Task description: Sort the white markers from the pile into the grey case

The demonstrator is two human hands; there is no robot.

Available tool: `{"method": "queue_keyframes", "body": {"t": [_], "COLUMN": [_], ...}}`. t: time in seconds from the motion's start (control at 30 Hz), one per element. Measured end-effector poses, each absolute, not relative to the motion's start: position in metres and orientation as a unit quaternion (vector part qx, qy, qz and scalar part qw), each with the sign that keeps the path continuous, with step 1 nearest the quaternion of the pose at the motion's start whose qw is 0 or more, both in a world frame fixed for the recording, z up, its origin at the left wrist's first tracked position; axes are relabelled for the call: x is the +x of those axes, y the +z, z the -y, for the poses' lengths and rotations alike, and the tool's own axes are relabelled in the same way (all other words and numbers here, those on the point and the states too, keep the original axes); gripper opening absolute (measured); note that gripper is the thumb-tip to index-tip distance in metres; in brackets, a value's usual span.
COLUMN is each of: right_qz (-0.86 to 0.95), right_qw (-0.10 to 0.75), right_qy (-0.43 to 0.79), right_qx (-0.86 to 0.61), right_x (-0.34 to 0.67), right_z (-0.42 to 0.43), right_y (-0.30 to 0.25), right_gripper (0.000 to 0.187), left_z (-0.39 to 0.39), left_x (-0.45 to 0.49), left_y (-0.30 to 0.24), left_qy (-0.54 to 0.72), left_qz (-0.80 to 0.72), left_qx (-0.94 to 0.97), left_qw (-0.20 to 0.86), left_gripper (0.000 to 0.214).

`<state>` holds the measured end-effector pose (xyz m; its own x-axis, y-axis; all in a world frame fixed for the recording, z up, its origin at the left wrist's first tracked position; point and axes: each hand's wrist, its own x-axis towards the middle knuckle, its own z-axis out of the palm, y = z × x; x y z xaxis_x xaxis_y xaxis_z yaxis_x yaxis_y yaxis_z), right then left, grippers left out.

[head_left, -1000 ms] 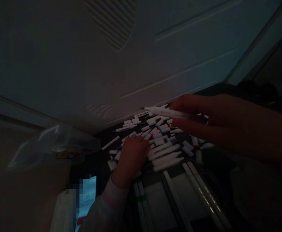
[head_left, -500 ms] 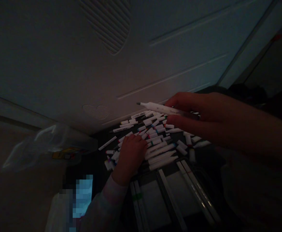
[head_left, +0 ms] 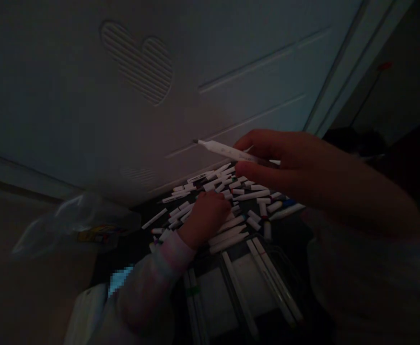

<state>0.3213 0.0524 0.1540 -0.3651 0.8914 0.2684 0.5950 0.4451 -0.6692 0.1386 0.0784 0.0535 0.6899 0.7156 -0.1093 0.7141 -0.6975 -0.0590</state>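
Note:
My right hand (head_left: 303, 172) is raised above the floor, thumb and fingers pinched on a white marker (head_left: 224, 150) with its dark tip bare and pointing left. Below it a pile of white markers and caps (head_left: 244, 194) lies scattered on a dark surface against a door. My left hand (head_left: 206, 218), in a pale sleeve, rests knuckles-up on the left part of the pile. Its fingers are curled under, and what they hold is hidden in the dim light.
A white panelled door (head_left: 231, 57) with a ribbed heart shape (head_left: 138, 62) stands just behind the pile. A clear plastic bag (head_left: 76, 225) lies at the left. A compartmented marker case (head_left: 213, 292) with a few markers sits in front of the pile.
My right hand has lifted the marker a little up and to the left. My left hand has shifted slightly across the pile. The view has tilted, so the door's heart shape shows more.

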Motion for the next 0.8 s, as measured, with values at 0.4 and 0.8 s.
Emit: {"method": "queue_keyframes", "body": {"t": [0.4, 0.8], "right_qz": [0.786, 0.770], "right_qw": [0.326, 0.361], "right_qy": [0.216, 0.218], "right_qx": [-0.479, -0.478], "right_x": [0.327, 0.338], "right_z": [-0.055, -0.058], "right_y": [0.160, 0.157], "right_gripper": [0.023, 0.024], "left_z": [-0.110, -0.110], "left_x": [0.146, 0.154], "left_y": [0.052, 0.046], "left_qy": [0.093, 0.095], "left_qz": [0.282, 0.264], "left_qx": [-0.954, -0.958], "left_qw": [-0.036, -0.066], "left_gripper": [0.027, 0.023]}}
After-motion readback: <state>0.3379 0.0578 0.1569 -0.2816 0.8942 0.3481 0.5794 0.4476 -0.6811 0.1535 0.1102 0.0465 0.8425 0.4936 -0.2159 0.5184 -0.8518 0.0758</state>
